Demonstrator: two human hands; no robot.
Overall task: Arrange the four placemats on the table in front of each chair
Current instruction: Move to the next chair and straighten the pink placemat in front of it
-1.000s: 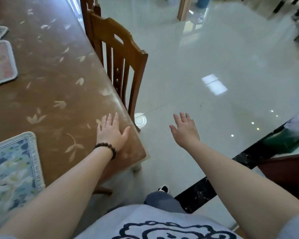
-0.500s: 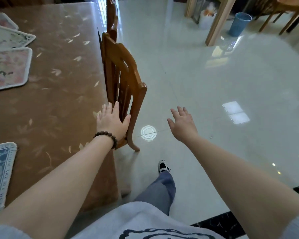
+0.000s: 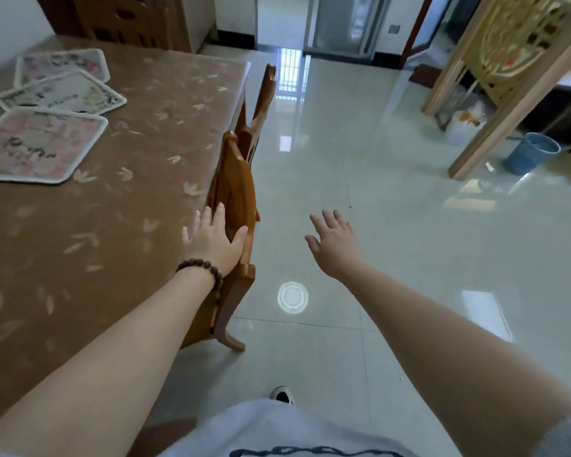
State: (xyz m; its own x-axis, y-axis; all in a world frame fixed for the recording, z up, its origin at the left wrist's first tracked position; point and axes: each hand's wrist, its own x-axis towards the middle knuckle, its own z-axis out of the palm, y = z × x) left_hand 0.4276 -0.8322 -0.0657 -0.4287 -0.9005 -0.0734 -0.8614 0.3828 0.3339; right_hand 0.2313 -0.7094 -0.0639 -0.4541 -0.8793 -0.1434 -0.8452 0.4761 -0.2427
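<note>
Three placemats lie in an overlapping cluster at the far left of the brown table (image 3: 119,225): a pink one (image 3: 37,146) nearest, a white and green one (image 3: 60,95) behind it, another pink one (image 3: 63,64) farthest. My left hand (image 3: 213,240), with a bead bracelet on the wrist, rests flat with spread fingers against the back of the near wooden chair (image 3: 236,192) at the table's right edge. My right hand (image 3: 333,244) hovers open over the floor, holding nothing. The blue placemat is out of view.
A second wooden chair (image 3: 264,94) stands farther along the table's right side. The glossy tiled floor (image 3: 376,192) stretches to the right. A blue bin (image 3: 531,153) and a wooden partition (image 3: 508,61) stand at the far right. A cabinet (image 3: 129,18) stands behind the table.
The view has swung up and forward along the table's right side. My left hand slid from the table corner onto the chair back. The blue placemat left the view and the far mats came in.
</note>
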